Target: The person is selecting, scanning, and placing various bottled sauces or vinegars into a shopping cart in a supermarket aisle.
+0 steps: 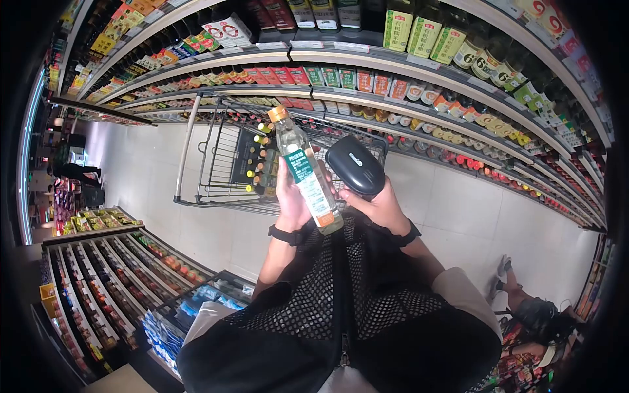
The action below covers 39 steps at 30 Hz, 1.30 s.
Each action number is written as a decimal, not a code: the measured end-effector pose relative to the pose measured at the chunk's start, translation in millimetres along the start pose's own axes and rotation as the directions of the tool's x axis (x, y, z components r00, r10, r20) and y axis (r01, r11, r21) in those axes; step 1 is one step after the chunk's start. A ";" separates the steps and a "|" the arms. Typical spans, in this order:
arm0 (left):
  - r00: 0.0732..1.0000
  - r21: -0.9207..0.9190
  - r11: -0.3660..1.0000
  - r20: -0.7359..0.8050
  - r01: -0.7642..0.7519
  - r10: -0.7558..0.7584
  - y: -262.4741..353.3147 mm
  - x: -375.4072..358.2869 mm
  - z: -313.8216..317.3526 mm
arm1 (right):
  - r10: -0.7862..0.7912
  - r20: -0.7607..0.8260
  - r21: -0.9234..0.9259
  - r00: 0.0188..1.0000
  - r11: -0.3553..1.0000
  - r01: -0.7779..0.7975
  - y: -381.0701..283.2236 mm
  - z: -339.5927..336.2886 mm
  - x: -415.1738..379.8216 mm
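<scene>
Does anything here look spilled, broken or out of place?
No spill or damage stands out. The clear bottle leans, but the left hand holds it. The black case in the right hand looks slightly odd, being unlike the shelved bottles.

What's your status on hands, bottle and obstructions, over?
Left hand holding orange-capped bottle. Right hand holding black rounded device. Shopping cart just beyond; nothing blocking the bottle.

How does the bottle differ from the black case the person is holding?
The bottle is long and slim, while the black case is short and rounded. The bottle is clear, with an orange cap and a green-and-white label; the case is dark and shiny with small pale lettering. The left hand holds the bottle, the right hand the case. Both are held in front of the body.
</scene>
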<state>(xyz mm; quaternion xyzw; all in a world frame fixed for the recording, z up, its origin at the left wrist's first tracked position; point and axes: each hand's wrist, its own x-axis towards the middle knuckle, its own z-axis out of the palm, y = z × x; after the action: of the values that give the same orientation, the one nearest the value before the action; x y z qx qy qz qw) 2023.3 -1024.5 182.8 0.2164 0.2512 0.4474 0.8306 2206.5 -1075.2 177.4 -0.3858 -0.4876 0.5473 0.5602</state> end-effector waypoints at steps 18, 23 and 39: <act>0.994 0.000 0.995 -0.013 0.105 -0.105 -1.8 2.7 -12.8 | 0.083 0.027 0.065 0.996 0.994 -0.085 3.6 0.8 -2.9; 0.987 -0.036 0.988 -0.044 0.150 -0.152 -3.4 -1.0 -14.9 | 0.117 0.039 0.037 0.992 0.992 -0.119 1.9 0.6 -4.9; 0.985 -0.045 0.985 -0.036 0.165 -0.166 -6.0 -7.2 -18.2 | 0.112 0.047 0.052 0.993 0.992 -0.115 0.0 3.7 -6.4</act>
<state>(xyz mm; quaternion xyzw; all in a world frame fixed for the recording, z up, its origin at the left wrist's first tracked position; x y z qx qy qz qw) 2012.6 -1031.3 166.7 0.1687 0.2752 0.3862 0.8641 2203.3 -1081.9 177.5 -0.3855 -0.4621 0.5997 0.5275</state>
